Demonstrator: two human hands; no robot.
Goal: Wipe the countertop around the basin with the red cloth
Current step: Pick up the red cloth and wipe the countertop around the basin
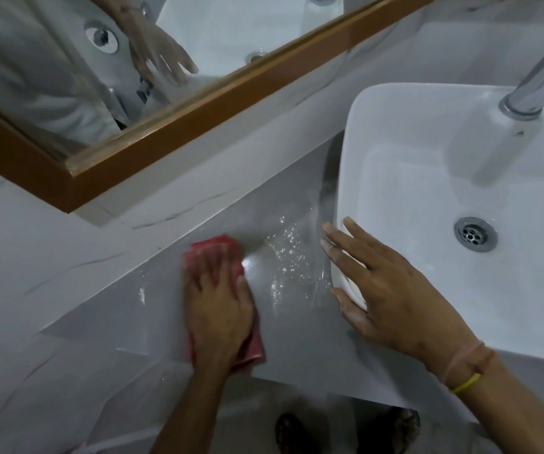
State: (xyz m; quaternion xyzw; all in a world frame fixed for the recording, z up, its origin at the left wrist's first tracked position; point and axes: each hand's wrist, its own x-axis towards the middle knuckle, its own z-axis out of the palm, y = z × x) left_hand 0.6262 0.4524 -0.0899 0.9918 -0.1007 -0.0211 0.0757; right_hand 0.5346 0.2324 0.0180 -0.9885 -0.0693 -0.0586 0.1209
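1. The left hand point(218, 309) lies flat on the red cloth point(213, 253) and presses it down on the desk point(165, 309). The fingers are spread over the cloth, not curled into a fist.
2. The cloth sits on the grey desk, to the left of the basin point(427, 191). It is near the basin but not touching it.
3. The right hand point(391, 290) is open and holds nothing. It rests on the left rim of the basin with the fingers stretched out.
4. Between the cloth and the basin there are white specks and wet drops point(291, 253) on the desk. That bit does not look wiped yet.
5. A small white smear point(141, 293) also shows on the desk just left of the cloth.
6. The strip of desk behind the basin, under the mirror point(178, 126), looks dull. I cannot tell if it is clean.
7. The desk on the far side of the basin is not in view, so I cannot say anything about it.
8. My guess: the job is under way but not near done. The specks beside the basin come next, then the rest of the way around.
9. The tap point(536, 83) hangs over the basin. I see no water running from it.
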